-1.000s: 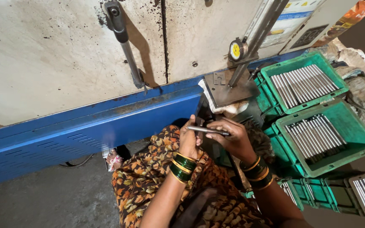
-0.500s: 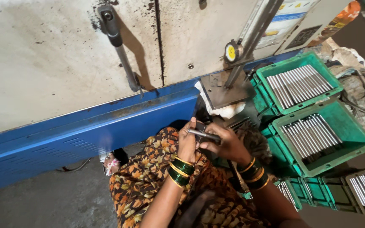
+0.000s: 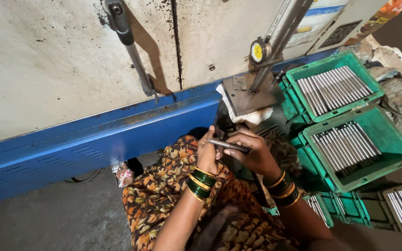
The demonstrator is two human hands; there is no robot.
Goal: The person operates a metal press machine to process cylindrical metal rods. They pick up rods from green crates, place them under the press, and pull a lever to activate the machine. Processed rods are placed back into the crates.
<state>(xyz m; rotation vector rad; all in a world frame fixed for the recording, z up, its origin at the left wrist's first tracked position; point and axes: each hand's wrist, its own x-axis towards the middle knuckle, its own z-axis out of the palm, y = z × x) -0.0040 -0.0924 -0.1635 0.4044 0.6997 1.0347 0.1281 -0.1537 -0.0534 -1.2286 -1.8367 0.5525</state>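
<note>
- The big cream machine panel with its blue lower casing fills the space ahead, and a black-handled lever hangs off it well clear of the work.
- Two green crates of grey metal rods, one further back and one nearer, sit to the right, within easy reach of the right arm; I'd keep checked and unchecked pieces in separate crates.
- A gauge stand, with a steel base plate on a white cloth and a yellow-faced dial gauge on its post, sits just beyond the hands.
- The left hand is closed round the near end of the metal rod, fingers wrapped, above the patterned lap.
- The right hand pinches the other end with narrow fingers, thumb on top.
- The rod lies roughly level between both hands, just below the base plate and not touching it. To my eye a light grip at the ends is best, leaving the middle bare and the rod level.
</note>
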